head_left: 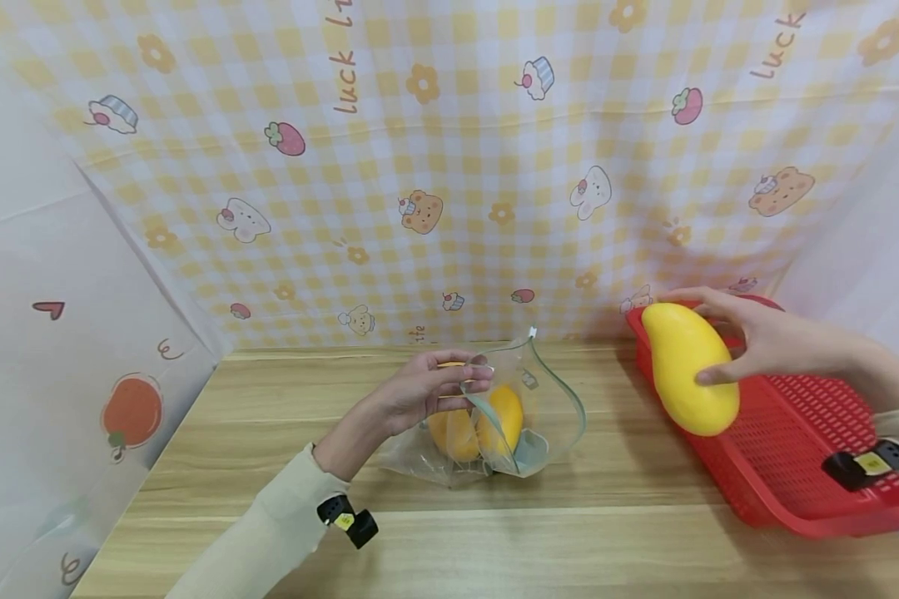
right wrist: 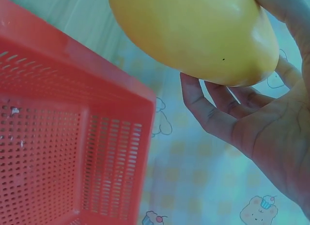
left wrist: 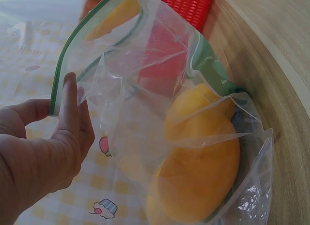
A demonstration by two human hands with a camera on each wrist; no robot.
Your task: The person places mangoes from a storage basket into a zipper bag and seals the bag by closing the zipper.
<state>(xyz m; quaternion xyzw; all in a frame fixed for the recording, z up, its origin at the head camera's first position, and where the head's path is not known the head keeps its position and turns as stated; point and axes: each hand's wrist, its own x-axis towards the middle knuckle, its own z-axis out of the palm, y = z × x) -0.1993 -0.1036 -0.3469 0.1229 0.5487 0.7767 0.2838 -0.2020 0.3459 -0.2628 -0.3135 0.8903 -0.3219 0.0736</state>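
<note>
My left hand [head_left: 423, 389] pinches the rim of a clear zip bag [head_left: 530, 452] and its mouth stands open. Inside the bag lie yellow mangoes [left wrist: 201, 167], at least two of them, seen through the plastic. In my right hand [head_left: 782, 337] is another yellow mango [head_left: 692, 370], gripped between thumb and fingers. This mango is held up over the near-left rim of a red basket [head_left: 764, 491], to the right of the bag. From the right wrist, the fingers [right wrist: 218, 121] curve under the mango [right wrist: 208, 36], with the basket wall [right wrist: 121, 84] beside it.
The red perforated basket occupies the right side of the wooden table [head_left: 285, 532]. A yellow checked cloth [head_left: 479, 166] with printed figures hangs behind the table. White sheeting [head_left: 60, 349] covers the left side.
</note>
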